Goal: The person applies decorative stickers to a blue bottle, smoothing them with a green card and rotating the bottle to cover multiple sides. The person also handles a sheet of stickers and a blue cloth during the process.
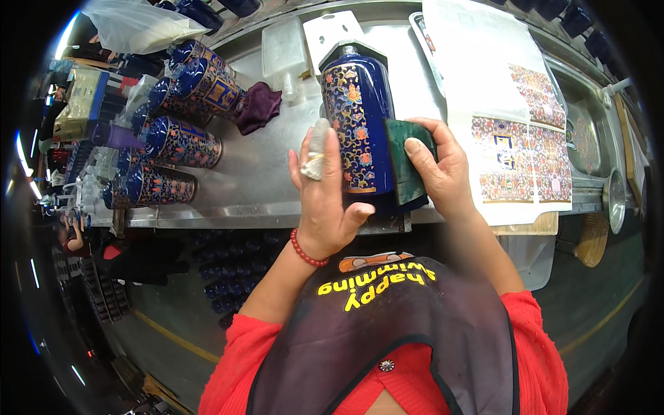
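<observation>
Red sleeves (232,360); dark apron (387,319)

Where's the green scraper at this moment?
In the head view, the green scraper is right of centre, gripped in the right hand, at the right edge of the blue bottle, left of the patterned sheets.

Open steel tabletop (256,181) lies between the left fingers (333,158) and the patterned bottles (183,143); printed sheets (551,162) obstruct the right.
</observation>
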Demonstrator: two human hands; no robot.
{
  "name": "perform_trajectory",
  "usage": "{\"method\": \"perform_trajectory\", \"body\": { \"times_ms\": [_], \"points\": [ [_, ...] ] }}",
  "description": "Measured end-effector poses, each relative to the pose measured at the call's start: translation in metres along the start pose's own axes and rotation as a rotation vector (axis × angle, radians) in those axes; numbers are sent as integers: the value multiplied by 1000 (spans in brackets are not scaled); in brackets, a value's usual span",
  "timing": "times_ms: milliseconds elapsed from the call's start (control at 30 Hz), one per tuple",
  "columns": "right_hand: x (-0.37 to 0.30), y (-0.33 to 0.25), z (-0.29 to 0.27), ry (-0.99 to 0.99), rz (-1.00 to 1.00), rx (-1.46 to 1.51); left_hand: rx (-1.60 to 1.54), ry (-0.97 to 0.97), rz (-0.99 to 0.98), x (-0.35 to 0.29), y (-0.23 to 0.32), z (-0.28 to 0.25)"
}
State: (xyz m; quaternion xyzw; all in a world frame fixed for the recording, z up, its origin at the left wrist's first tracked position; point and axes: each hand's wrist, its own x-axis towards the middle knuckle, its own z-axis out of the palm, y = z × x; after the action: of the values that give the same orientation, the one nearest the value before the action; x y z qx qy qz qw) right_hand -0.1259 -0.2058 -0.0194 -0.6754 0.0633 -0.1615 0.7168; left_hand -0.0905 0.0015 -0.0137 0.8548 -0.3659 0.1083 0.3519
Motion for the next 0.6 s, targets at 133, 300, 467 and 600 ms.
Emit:
{"method": "perform_trajectory", "body": {
  "times_ms": [133, 300, 467, 600],
  "points": [
    [0, -2, -1, 10, 1, -46, 249, -88, 72, 9, 12, 1],
    [0, -7, -2, -8, -44, -105, 195, -69, 67, 29, 10, -10],
    [1, -9, -3, -21, -47, -109, 386, -102, 119, 43, 19, -15],
    [1, -9, -4, -23, -17, -115, 406, -224, 165, 50, 30, -15]
  ]
}}
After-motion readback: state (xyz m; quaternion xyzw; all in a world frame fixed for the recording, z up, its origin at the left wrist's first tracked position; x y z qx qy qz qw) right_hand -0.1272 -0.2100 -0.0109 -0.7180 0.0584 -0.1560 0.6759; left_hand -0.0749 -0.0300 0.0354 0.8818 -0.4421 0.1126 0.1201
